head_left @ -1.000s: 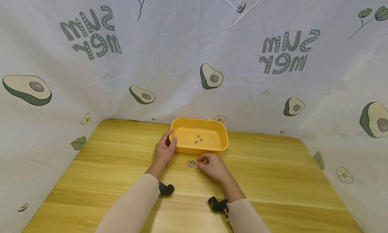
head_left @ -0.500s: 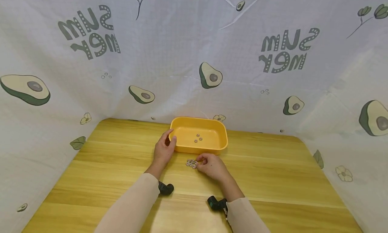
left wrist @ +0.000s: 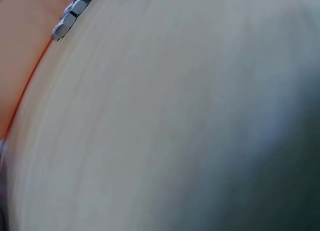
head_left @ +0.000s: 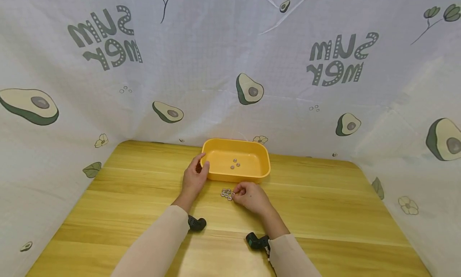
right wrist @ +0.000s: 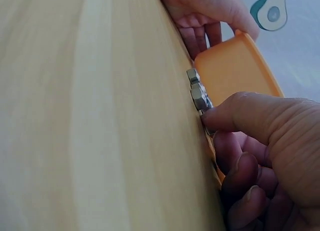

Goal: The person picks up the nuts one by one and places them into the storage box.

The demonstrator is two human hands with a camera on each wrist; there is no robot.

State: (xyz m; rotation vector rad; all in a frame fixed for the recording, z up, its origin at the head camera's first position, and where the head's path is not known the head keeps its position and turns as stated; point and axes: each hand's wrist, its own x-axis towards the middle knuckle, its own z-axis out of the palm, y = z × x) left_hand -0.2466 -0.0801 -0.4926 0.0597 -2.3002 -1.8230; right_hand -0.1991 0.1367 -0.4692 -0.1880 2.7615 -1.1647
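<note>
My left hand [head_left: 193, 181] holds the left end of a yellow plastic tray [head_left: 248, 178]. In the right wrist view its thumb lies on the tray's rim, with the other fingers bent against the outer wall. Inside the tray are 3 small metal nuts [head_left: 232, 167]. In front of it, several more hex nuts [head_left: 226, 195] sit close together on the table. My right hand [head_left: 253, 198] is at the right edge of this group, thumb and forefinger pinching a nut, mostly hidden by the fingertips. The left wrist view catches a few nuts [left wrist: 65, 26] beside the tray wall [left wrist: 20, 46].
The wood-grain table [head_left: 324, 213] extends to both sides of the tray. A white curtain [head_left: 201, 69] with avocado prints hangs right behind it. Black wrist devices [head_left: 197, 225] show below both forearms.
The right fingertips have edged slightly left, and the nut at them is more covered now. One nut at the front of the group has shifted a little left. The left hand stays on the tray.
</note>
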